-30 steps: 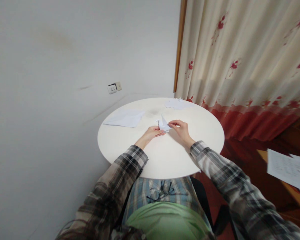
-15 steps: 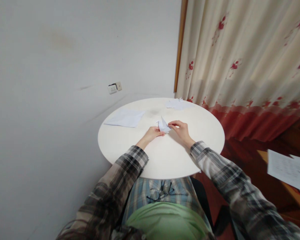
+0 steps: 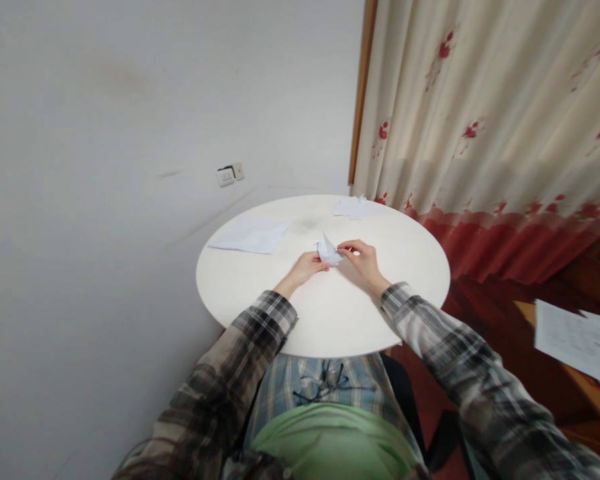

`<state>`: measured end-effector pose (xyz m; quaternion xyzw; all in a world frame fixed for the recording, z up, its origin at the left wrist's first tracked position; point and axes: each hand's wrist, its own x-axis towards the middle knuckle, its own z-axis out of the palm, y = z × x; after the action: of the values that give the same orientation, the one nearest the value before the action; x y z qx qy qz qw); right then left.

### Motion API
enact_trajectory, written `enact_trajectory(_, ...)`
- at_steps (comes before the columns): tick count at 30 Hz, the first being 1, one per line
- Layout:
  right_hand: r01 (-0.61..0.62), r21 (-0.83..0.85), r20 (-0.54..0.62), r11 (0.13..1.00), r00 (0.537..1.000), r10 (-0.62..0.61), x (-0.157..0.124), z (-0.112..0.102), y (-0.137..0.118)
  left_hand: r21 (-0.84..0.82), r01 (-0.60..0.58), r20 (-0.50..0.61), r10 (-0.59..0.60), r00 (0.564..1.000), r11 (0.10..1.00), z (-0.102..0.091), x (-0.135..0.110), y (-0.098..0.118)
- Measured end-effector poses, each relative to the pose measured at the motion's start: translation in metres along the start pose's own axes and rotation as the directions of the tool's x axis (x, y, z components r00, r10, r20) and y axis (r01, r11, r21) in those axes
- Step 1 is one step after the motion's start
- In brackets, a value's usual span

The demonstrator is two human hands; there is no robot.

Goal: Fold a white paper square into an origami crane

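A small folded white paper figure (image 3: 326, 251) with an upright point sits near the middle of the round white table (image 3: 280, 313). My left hand (image 3: 307, 266) pinches its near left edge with closed fingers. From the right, my right hand (image 3: 361, 257) pinches the figure's right tip, fingers curled together. Both hands rest on the tabletop on either side of the paper.
A flat white sheet (image 3: 253, 235) lies on the table's left side. Crumpled white paper (image 3: 351, 207) sits at the far edge near the floral curtain (image 3: 480, 120). More papers (image 3: 575, 337) lie on a wooden surface to the right. A wall with a socket (image 3: 229, 175) stands close behind.
Hardly anything differs. Both hands keep their pinch on the folded paper, with only tiny shifts of the fingers.
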<state>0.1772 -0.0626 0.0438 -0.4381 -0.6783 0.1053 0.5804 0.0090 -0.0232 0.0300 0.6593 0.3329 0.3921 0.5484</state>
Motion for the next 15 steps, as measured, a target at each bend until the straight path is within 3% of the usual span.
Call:
enact_trajectory(10, -0.025, 0.082, 0.018, 0.996, 1.0, 0.024, 0.0014, -0.0005, -0.0038, 0.113, -0.009, -0.109, 0.021, 0.994, 0.994, -0.0017, 0.0015, -0.0024)
enact_trajectory(15, -0.077, 0.114, -0.036, 0.99, 0.996, 0.082, 0.0033, 0.001, -0.0031, 0.157, -0.02, -0.196, 0.051, 0.979, 0.987, -0.0039, 0.0031, -0.0044)
